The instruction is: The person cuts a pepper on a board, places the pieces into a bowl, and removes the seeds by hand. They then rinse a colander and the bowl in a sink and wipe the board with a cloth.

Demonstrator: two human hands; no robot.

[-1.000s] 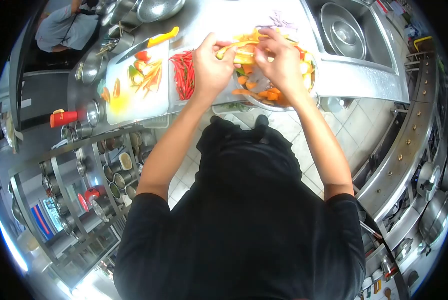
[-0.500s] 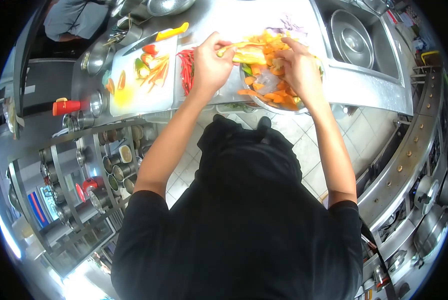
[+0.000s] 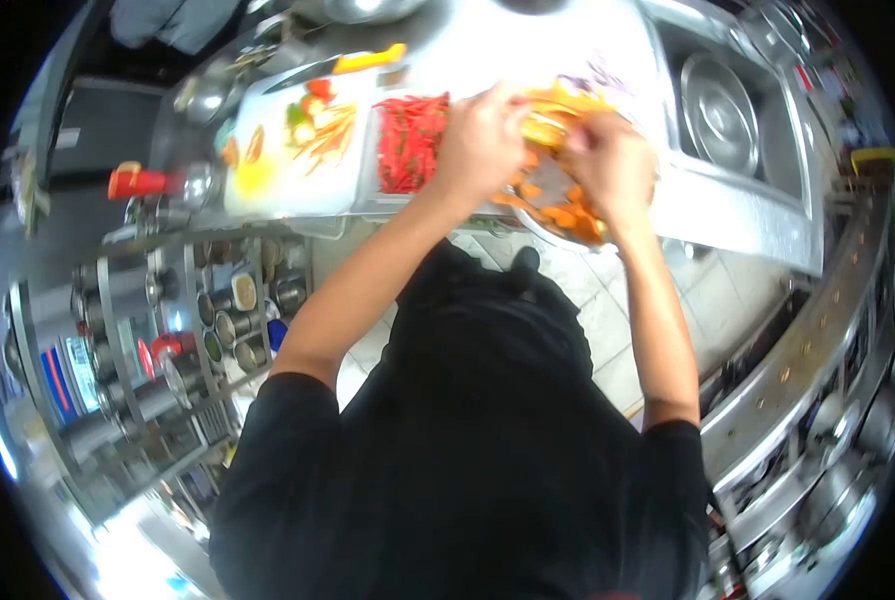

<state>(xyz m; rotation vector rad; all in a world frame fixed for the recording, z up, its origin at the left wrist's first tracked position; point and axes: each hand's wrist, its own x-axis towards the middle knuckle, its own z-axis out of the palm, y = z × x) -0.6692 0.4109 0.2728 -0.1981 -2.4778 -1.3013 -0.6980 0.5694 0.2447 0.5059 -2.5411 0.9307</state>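
Note:
Over a metal bowl (image 3: 560, 241) of cut vegetables, my left hand (image 3: 483, 145) has its fingers closed at the left end of a yellow bell pepper piece (image 3: 542, 130). My right hand (image 3: 613, 168) is at the other side, fingers curled in against the pepper's right end; motion blur hides exactly what they grip. Orange carrot peelings (image 3: 568, 217) and a clear, ice-like lump (image 3: 550, 183) show in the bowl below. Left of my left hand lies a tray of red chilies (image 3: 408, 140).
A white cutting board (image 3: 343, 180) on the left bears sliced peppers (image 3: 328, 130) and a yellow-handled knife (image 3: 370, 59). Purple shreds (image 3: 603, 75) lie behind the bowl. To the right is a sink (image 3: 793, 165) with a metal basin (image 3: 720, 115). Shelves (image 3: 118, 330) stand lower left.
The view has shifted, showing more of the chili tray. My right hand has drawn in toward the pepper piece, its fingers curling from a looser spread. My left hand keeps its hold.

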